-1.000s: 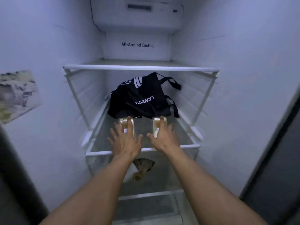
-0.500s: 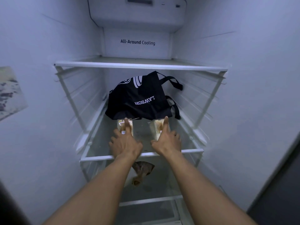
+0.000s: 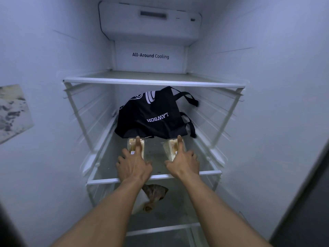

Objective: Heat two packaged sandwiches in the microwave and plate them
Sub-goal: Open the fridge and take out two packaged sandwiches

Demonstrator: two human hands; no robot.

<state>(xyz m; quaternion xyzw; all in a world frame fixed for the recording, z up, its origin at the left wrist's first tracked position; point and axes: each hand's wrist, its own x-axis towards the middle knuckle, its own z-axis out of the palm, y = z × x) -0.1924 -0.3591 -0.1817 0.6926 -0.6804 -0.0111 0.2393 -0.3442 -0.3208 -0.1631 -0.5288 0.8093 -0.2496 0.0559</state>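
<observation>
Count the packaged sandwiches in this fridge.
2. The left sandwich and the right sandwich sit side by side on the middle shelf, before the black bag; the bag may hide more.

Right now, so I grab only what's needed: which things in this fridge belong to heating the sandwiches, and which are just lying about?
Job: left clear-wrapped triangular sandwich, in the left grip; right clear-wrapped triangular sandwich, in the right grip.
Lying about: black fabric Lawson tote bag; pale plastic bag with brown contents.
</observation>
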